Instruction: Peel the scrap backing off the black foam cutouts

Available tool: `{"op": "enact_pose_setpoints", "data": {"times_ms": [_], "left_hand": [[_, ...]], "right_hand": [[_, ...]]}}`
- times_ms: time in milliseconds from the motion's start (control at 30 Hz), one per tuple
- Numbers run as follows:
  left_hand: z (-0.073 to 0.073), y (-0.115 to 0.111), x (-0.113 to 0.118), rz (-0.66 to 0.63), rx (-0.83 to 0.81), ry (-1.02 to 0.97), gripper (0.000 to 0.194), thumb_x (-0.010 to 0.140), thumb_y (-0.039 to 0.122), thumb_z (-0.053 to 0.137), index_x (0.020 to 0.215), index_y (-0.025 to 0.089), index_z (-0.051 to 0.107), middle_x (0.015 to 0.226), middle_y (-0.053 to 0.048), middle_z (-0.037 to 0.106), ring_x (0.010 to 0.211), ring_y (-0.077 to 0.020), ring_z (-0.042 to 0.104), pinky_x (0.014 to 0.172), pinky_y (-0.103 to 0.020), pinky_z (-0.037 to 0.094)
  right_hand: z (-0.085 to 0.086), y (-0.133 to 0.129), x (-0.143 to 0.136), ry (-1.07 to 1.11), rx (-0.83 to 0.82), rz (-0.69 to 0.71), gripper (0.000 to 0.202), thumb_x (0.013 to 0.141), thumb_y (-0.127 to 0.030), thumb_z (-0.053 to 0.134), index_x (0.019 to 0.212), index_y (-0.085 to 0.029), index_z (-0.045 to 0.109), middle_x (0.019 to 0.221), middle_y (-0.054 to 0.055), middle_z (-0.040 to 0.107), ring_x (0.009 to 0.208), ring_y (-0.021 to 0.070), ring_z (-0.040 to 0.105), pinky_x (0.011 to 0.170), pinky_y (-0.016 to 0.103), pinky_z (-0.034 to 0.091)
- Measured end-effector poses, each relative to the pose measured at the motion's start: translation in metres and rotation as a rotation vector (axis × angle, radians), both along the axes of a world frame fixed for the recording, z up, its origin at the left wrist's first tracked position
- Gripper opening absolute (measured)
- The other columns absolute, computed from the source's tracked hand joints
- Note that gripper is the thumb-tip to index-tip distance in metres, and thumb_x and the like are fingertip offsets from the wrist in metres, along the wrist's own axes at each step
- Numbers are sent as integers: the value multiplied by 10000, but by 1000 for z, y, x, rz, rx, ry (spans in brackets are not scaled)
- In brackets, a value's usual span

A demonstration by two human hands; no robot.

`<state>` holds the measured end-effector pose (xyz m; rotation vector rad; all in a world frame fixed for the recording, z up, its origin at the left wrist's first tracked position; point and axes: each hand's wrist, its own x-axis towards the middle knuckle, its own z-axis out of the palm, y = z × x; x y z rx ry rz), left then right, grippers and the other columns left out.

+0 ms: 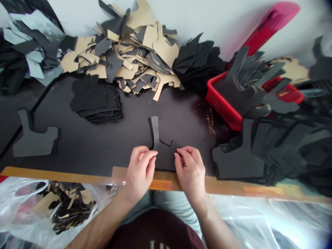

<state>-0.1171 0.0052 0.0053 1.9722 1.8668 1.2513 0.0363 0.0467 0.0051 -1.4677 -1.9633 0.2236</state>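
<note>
A dark grey foam-like cut piece (164, 156) lies on the black table between my hands, its narrow arm pointing away from me. At its left edge, my left hand (141, 168) pinches the piece between thumb and fingers. My right hand (190, 169) is closed at the right edge, fingertips together on the piece. Similar grey shapes lie to either side: a small stack (37, 140) at the far left and a larger stack (238, 160) to the right of my right hand.
Behind are a black stack (94, 100), a heap of tan and black cutouts (140, 52) and a red basket (224, 100) filled with grey pieces. A wooden edge (85, 176) borders the table's front. Below it hangs a plastic bag (18, 211) of scraps.
</note>
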Motion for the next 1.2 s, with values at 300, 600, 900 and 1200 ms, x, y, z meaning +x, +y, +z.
{"op": "enact_pose_setpoints", "data": {"times_ms": [300,600,900,1200], "left_hand": [[-2,0,-1,-9,4,4,199,864,71,506,1024,169,573,942,-64,498,843,-135,531,762,-264,476],[-3,0,-2,-17,10,-8,192,859,65,503,1013,156,575,947,-69,492,816,-126,512,754,-257,476],[-3,0,-1,-19,18,-3,189,865,64,480,1005,150,574,935,-70,485,834,-135,516,779,-264,469],[-4,-2,0,-7,20,5,199,875,76,478,1036,157,561,960,-79,492,854,-137,517,780,-267,473]], "right_hand": [[5,6,5,-56,-82,38,162,847,-208,542,903,-123,667,912,94,597,618,115,555,659,283,522],[12,13,9,-84,-259,53,131,806,-245,593,879,-148,640,934,71,568,565,98,511,634,296,492],[26,17,6,-311,-316,64,120,804,-241,638,896,-166,620,866,48,565,654,144,532,593,266,416],[18,12,13,-295,-237,65,132,827,-294,615,897,-182,612,844,32,563,656,137,539,544,250,391]]}}
